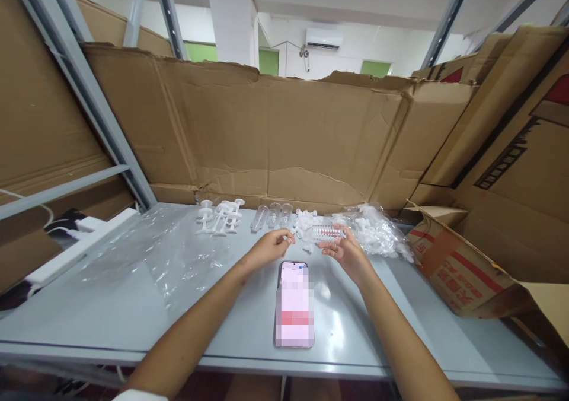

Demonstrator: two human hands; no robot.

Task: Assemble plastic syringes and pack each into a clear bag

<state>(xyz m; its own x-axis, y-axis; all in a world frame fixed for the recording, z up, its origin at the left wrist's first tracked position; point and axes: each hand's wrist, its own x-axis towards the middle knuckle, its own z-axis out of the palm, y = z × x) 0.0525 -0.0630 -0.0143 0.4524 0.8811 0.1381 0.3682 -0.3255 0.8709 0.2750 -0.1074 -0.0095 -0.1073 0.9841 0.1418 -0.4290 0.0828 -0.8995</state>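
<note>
Phone (294,304) on grey table (133,324); cardboard wall (284,134) behind; power strip (75,244) left.

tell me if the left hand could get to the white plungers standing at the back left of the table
Probably yes. The left hand holds only a small white piece, and the white plungers stand just beyond and to its left on the table, with bare tabletop and flat clear plastic sheet between them.

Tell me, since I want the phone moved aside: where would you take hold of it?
Probably by its two long edges near the middle, coming from above. The phone lies flat, screen up, on the table, its long side running away from the person, so only the thin edges offer a grip. The left hand is nearest its top end.
</note>
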